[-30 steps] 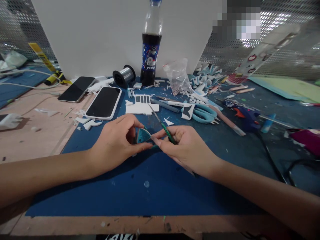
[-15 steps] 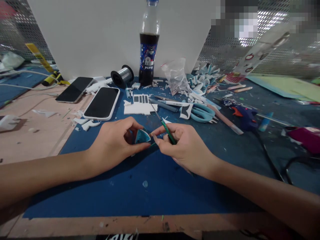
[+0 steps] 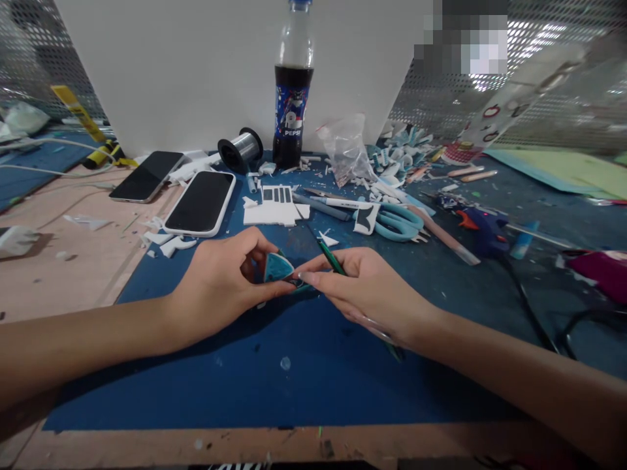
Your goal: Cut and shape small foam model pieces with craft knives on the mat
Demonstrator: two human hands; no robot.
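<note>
My left hand [image 3: 230, 271] is closed around a small blue piece with a white edge [image 3: 278, 267], pinched between thumb and fingers above the blue mat [image 3: 220, 378]. My right hand [image 3: 365, 287] is closed too, with a slim green-handled tool [image 3: 332, 256] lying through its fingers, its thin tip pointing up and away. The right thumb and fingertip meet at the right end of the blue piece, beside the left thumb. What lies between those fingertips is too small to make out.
Ahead lie a white cut-out piece [image 3: 277, 212], blue-handled scissors [image 3: 399, 222], a phone [image 3: 200, 203], a wire spool [image 3: 241, 150] and a Pepsi bottle [image 3: 292, 117]. A hot glue gun [image 3: 484, 228] with a black cable rests to the right. Foam scraps [image 3: 404, 153] are heaped behind.
My right hand has turned slightly and its fingers have straightened. The green tool has tilted with it, its tip now lower. My left hand stays nearly still with the blue piece.
</note>
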